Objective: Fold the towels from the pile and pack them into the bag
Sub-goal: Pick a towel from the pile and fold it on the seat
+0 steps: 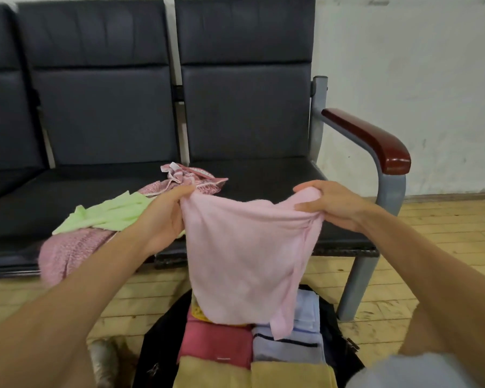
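Note:
A light pink towel [244,261] hangs in the air in front of the bench. My left hand [163,217] grips its upper left corner and my right hand [333,205] grips its upper right corner. Its lower end dangles over an open black bag [163,340] on the floor. Inside the bag lie folded towels: a red one [216,343], a blue-grey one [286,345] and tan ones [252,373]. On the seat to the left sits the pile: a light green towel [107,214], a pink knitted one [67,253] and a patterned pink one [191,177].
A row of dark padded bench seats [263,175] stands against a white wall. A grey metal frame with a red-brown armrest [375,141] closes the right end. The floor [445,242] is pale wood planks. My knee shows at the lower right.

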Motion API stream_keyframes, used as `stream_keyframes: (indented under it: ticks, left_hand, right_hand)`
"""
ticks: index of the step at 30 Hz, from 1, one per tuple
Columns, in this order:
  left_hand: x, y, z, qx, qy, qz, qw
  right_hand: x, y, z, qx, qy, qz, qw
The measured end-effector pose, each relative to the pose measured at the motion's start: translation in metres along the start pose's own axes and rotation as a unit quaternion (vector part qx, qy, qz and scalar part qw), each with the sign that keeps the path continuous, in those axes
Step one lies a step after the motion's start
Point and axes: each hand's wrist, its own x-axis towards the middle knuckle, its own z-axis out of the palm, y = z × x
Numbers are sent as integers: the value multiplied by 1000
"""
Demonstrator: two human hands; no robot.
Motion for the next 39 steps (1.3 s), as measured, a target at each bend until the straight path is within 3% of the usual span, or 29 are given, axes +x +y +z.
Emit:
stream_keyframes:
  ticks: [4, 8, 12, 15, 18, 22, 24, 26, 30, 36, 39]
  left_hand:
    - [5, -15, -6, 83, 18, -38, 996]
    - [11, -22, -11, 173, 101, -13, 980]
    - [11, -22, -13, 152, 137, 33, 978]
    - [8, -20, -13, 120, 123, 53, 984]
    - [5, -20, -21, 58, 108, 50, 991]
    - [6, -18, -30, -12, 133, 17, 991]
    - [6, -16, -30, -44, 140, 10, 989]
    - [7, -16, -30, -61, 139, 2, 988]
    - [7, -19, -34, -71, 135, 0, 988]
    - [11, -13, -46, -133, 155, 3, 979]
    - [13, -12, -58, -155, 174, 8, 972]
  right_hand:
    - [6, 0, 12, -105, -64, -18, 992]
    - [13, 12, 17, -221, 1, -48, 974]
    - [8, 24, 8, -346, 17, -73, 935]
    - [3, 28, 4, -284, 22, -55, 957]
    - [-6, 23, 5, -99, 13, -15, 995]
    - [-14, 15, 4, 47, -47, 7, 998]
    - [-14, 14, 3, 53, -83, 2, 995]
    - [-13, 15, 4, -10, -97, -9, 995]
    - [-10, 17, 9, -152, -57, -19, 987]
    - [-6, 26, 2, -161, -34, 17, 986]
    - [-8, 26, -5, -51, -38, 61, 996]
